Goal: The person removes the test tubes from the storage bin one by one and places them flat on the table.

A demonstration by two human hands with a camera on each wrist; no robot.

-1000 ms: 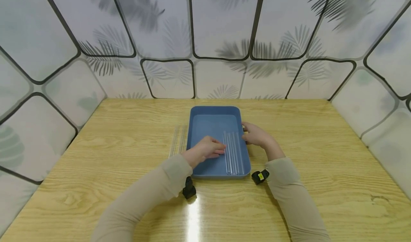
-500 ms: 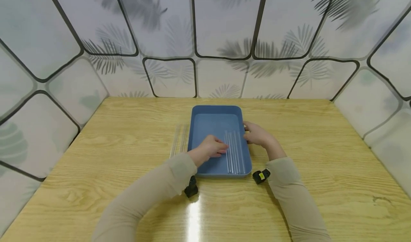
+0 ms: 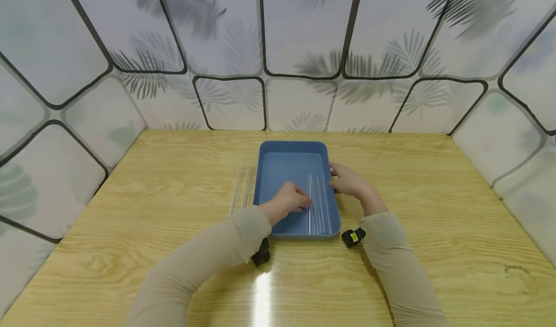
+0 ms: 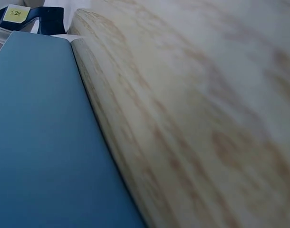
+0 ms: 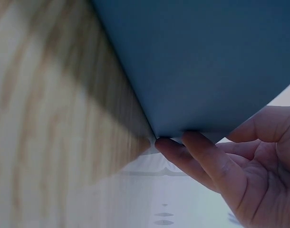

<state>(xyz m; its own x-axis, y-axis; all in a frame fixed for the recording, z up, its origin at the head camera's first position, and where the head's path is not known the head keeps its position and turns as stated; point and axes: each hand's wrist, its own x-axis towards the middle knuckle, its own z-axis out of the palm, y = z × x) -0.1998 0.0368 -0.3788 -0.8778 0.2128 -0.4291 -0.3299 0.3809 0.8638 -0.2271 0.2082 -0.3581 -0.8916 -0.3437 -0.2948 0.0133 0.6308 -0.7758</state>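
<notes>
In the head view my left hand reaches into a blue tray, its thumb and fingertips pinching the leftmost of several thin clear tubes. These lie lengthwise, side by side, along the tray's right side. My right hand is at the outside of the tray's right wall. In the right wrist view its fingers press against that outer wall, low down near the table. The left wrist view shows only the tray's outer wall and the table, with the left hand out of sight.
A few more clear tubes lie on the wooden table just left of the tray, partly hidden by the left forearm. Black wrist cameras hang by both cuffs. A patterned curtain closes off the table's back and sides.
My left hand has moved slightly right with the pinched tube, toward the other tubes in the tray. The right hand stays at the tray's right wall.
</notes>
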